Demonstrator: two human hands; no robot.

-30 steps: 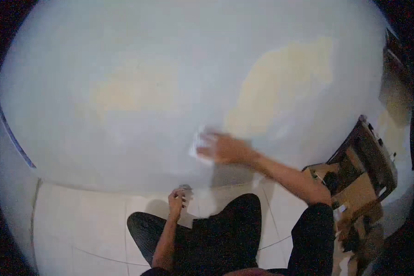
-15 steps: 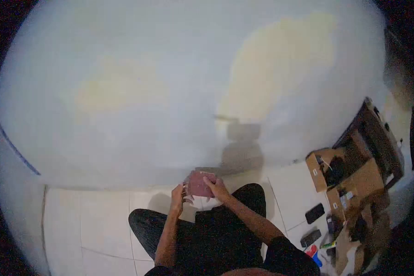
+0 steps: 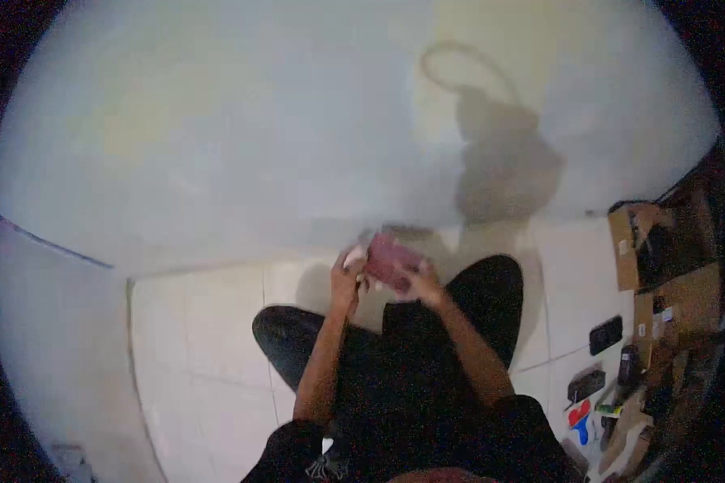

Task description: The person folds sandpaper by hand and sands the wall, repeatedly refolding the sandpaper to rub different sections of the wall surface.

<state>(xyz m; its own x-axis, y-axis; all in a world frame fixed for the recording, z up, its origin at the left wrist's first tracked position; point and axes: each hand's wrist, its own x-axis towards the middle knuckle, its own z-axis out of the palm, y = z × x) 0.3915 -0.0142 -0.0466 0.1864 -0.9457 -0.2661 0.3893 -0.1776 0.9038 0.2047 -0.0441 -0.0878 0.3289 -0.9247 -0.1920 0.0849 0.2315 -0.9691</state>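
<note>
A flat, dull red rectangular piece (image 3: 393, 262) is held up in front of my lap, tilted and slightly blurred. My right hand (image 3: 420, 284) grips its lower right part, fingers closed over it. Close against its left side is my left hand (image 3: 346, 280), its fingers curled around a small pale object (image 3: 354, 257) whose kind I cannot make out. Whether the left fingers also touch the red piece is hidden by blur. Both hands are above the tiled floor, between my knees.
A pale wall (image 3: 258, 161) with yellowish patches rises ahead, bearing a shadow. On the tiled floor (image 3: 209, 330) at right lie a dark phone-like slab (image 3: 606, 335), a dark block (image 3: 586, 386) and a red-and-blue item (image 3: 580, 422). Cardboard boxes (image 3: 627, 249) stand beyond them.
My view has shifted, so the hands and boxes appear higher and farther right. The red piece has tilted, and a pale object now shows in my left hand.
</note>
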